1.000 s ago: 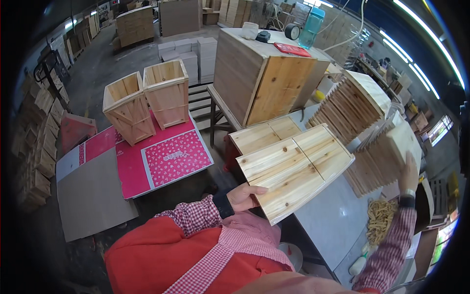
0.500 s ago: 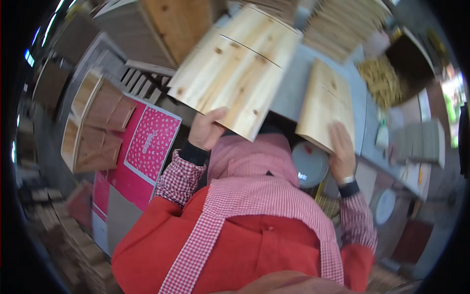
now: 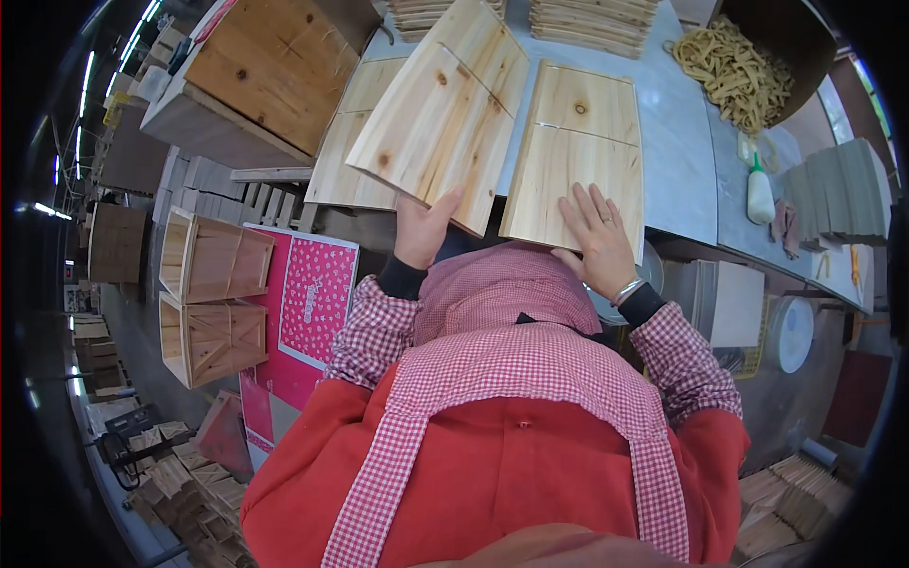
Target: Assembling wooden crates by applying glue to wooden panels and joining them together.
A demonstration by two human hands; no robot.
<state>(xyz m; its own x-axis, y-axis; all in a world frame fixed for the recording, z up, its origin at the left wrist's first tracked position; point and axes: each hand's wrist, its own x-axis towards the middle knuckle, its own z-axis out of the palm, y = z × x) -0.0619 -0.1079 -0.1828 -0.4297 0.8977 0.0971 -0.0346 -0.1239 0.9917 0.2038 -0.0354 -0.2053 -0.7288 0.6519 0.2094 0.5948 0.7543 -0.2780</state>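
Note:
My left hand [image 3: 426,225] grips the near edge of a light wooden panel [image 3: 445,114], thumb on top and fingers hidden beneath. This panel is tilted above the table and has knots and a groove across its far part. Another wooden panel [image 3: 576,151], with a similar groove, lies to its right on the table, its near end at the front edge. On that panel my right hand [image 3: 603,239] rests flat with fingers stretched out. A third wooden panel [image 3: 352,156] lies to the left, partly covered by the held one.
Stacked wooden boards [image 3: 595,24] stand at the back of the blue-grey table [image 3: 677,180]. Farther right are a box of tan strips [image 3: 739,76], a white bottle [image 3: 760,194] and grey slabs [image 3: 843,189]. Two wooden crates [image 3: 222,256] stand left on a pink surface [image 3: 260,379].
The right panel has shifted left and now shows its face more fully, with my right hand flat on it. The left-hand panel is still held. The view has shifted, revealing the third panel.

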